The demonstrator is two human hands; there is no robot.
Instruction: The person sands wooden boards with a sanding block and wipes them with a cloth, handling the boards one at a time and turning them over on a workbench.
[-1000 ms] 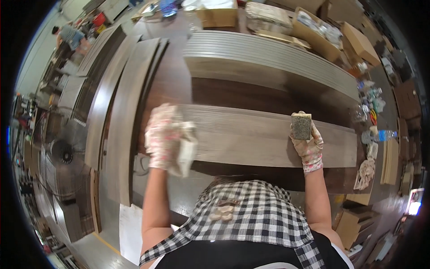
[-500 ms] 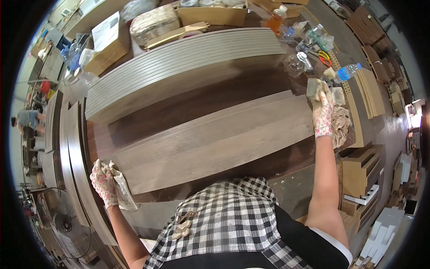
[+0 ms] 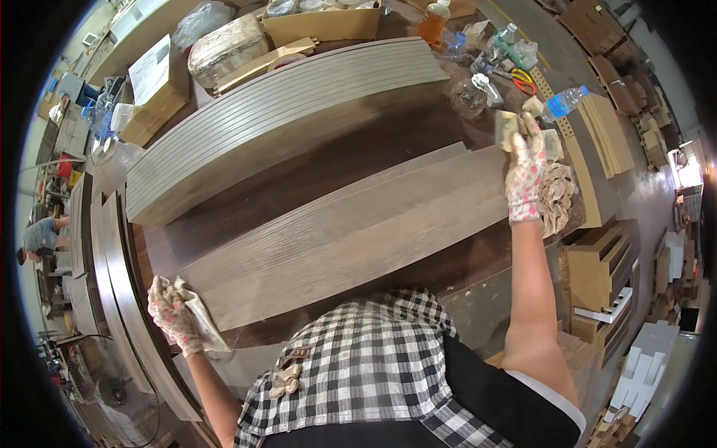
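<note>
Head view shows a long grey plank (image 3: 343, 239) lying across a dark table (image 3: 321, 160), with the person's hands at its two ends. The left hand (image 3: 173, 315), in a speckled glove, is closed on a pale cloth (image 3: 200, 317) at the plank's near left corner. The right hand (image 3: 525, 175), gloved the same way, is closed on a small sanding block (image 3: 509, 127) at the far right end. To rub the surface evenly, it seems wise to keep the block flat, stroke along the grain, and let the cloth hand steady the other end. Behind the plank lies a stack of grey planks (image 3: 276, 104), well apart from it. A crumpled brown rag (image 3: 556, 198) sits just beside the right hand, and bottles (image 3: 564, 102), a yellow-handled tool (image 3: 524, 79) and cardboard boxes (image 3: 321, 24) crowd that corner, which could hamper a long stroke.
</note>
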